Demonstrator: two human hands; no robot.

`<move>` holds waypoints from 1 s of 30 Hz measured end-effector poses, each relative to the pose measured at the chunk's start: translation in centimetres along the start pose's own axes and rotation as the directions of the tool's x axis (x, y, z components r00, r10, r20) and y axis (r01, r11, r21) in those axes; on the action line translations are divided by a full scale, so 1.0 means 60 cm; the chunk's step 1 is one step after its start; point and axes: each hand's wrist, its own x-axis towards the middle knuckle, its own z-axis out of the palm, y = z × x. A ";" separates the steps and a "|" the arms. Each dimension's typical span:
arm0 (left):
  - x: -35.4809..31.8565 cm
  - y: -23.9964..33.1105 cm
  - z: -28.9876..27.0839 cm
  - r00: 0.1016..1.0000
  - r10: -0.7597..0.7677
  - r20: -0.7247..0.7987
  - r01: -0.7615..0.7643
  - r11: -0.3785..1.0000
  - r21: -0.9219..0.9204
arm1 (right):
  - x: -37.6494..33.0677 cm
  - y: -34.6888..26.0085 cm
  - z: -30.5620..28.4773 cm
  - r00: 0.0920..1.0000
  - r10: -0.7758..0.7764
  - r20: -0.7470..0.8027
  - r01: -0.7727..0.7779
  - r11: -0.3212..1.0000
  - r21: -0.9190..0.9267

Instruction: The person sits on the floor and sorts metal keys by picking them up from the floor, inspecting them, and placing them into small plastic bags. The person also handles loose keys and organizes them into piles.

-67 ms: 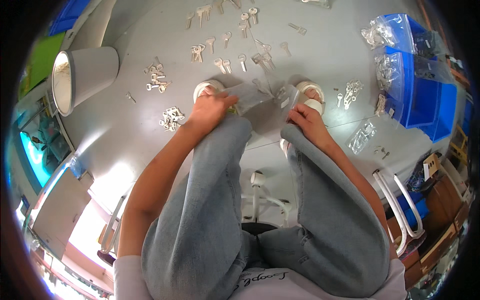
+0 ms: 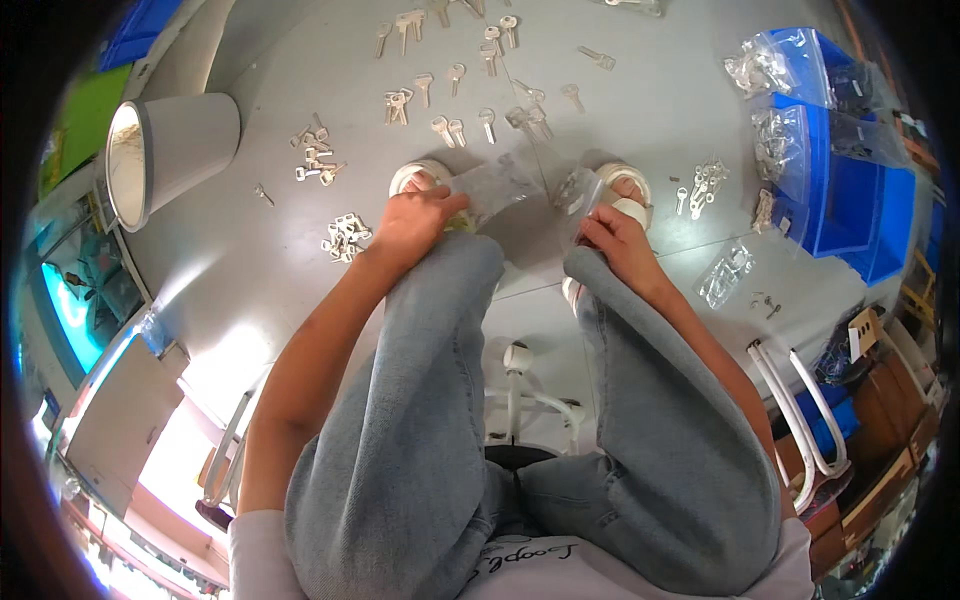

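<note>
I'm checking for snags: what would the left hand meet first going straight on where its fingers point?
Probably the clear plastic bag at the fingertips of the left hand; depth beyond it is unclear.

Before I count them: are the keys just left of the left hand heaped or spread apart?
Heaped: the keys overlap in one close cluster on the floor, left of the left hand.

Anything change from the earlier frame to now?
Barely: the left hand shifted slightly to the left. Nothing was visibly taken hold of or let go; it and the right hand still hold clear plastic. The loose keys and blue bins stayed put.
</note>
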 end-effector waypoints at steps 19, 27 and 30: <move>-0.022 -0.003 -0.024 0.979 0.074 0.190 -0.074 0.997 -0.006 | 0.002 -0.016 0.006 1.000 0.006 -0.002 -0.006 1.000 -0.016; 0.026 0.089 -0.061 0.993 0.036 0.110 -0.023 0.993 -0.120 | 0.001 -0.028 0.009 0.999 0.027 -0.025 -0.028 0.997 -0.067; 0.067 0.131 -0.048 0.987 0.025 0.161 0.018 0.966 -0.256 | -0.002 -0.022 0.008 1.000 0.018 0.001 -0.018 0.992 -0.121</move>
